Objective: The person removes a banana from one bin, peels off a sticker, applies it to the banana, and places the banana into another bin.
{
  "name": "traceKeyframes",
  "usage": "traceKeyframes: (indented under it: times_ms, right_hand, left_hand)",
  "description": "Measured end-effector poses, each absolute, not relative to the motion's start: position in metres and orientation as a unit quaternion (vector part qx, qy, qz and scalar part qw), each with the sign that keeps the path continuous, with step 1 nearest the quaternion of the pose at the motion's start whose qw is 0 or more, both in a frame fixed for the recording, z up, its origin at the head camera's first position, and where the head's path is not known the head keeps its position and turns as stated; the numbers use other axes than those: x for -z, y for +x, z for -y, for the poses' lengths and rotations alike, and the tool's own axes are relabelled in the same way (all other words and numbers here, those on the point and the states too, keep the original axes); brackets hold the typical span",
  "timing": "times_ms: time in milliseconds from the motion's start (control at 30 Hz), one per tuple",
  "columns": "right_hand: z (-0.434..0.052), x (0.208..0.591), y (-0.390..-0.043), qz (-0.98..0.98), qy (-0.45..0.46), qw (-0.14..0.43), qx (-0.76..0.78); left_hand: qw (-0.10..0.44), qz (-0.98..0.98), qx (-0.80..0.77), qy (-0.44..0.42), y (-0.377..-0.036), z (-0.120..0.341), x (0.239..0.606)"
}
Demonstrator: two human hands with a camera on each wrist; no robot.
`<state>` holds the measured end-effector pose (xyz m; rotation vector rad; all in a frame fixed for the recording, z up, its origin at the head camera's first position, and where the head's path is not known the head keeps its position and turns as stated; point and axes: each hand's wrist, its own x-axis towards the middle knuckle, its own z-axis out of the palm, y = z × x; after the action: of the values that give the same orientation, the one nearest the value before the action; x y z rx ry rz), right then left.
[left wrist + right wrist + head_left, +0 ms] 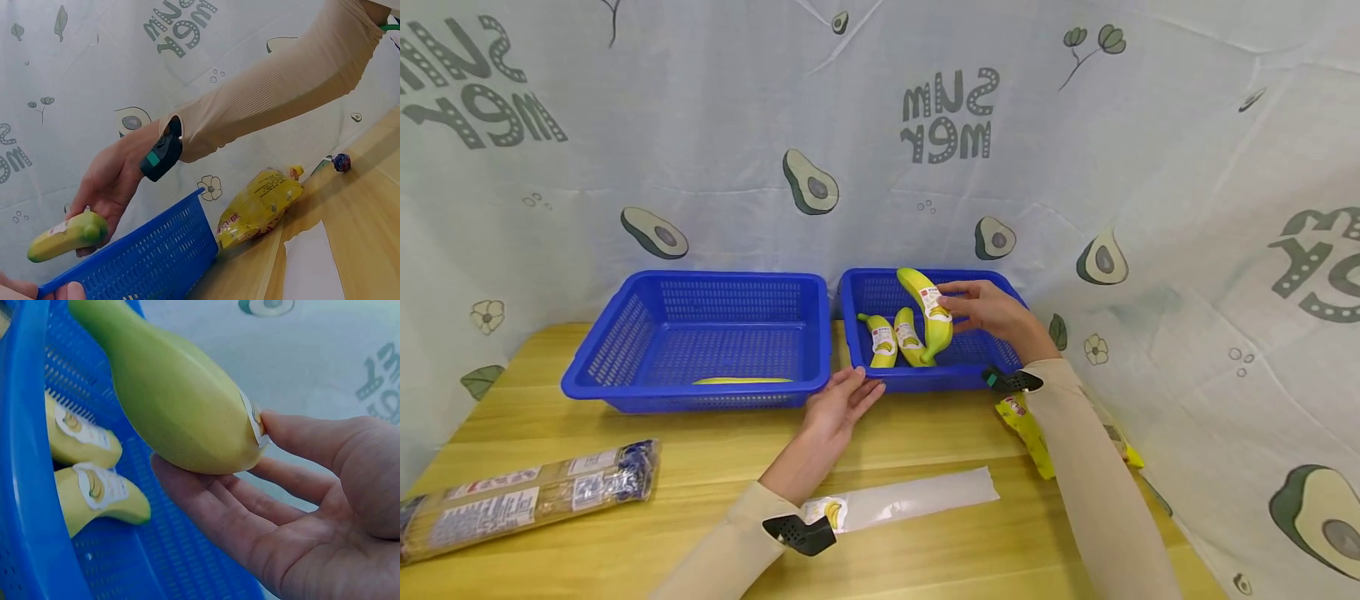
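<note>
Right hand (992, 310) gripping a smooth, curved yellow-green banana (928, 312) with a white paper label, held over the right blue basket (880, 379). Glossy skin, blunt tip, faint ridges in the right wrist view; fingers (212, 512) cradling underneath, thumb on the label edge. Two more labelled bananas (895, 337) lying inside on perforated plastic mesh. Left hand (842, 404) resting relaxed, fingers straight, against that basket's front rim. Left blue basket (625, 383) alongside, touching, with one banana (741, 381) inside. Wooden desk (700, 467) with visible grain. Only in the left wrist view: crinkled yellow pouch (259, 203) fully visible, small lollipop (341, 162) beyond. Only in the head view: clear flat bag (910, 500), wrapped noodle pack (527, 492).
</note>
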<state>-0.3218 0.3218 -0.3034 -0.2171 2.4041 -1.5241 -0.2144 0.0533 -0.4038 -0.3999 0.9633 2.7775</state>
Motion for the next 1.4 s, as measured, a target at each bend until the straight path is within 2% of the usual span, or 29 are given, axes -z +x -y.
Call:
traceKeyframes:
  times_ms: [800,1400]
  right_hand:
    - [-0.336,0.331,-0.368,-0.832,-0.008,0.208,0.515]
    - [-0.344,0.341,-0.371,-0.842,0.006,0.269,0.468]
  left_hand:
    - [0.099,-0.328,-0.931,-0.124,-0.216,-0.049,0.406]
    - [0.103,-0.329,-0.931,-0.121,-0.217,-0.048,0.406]
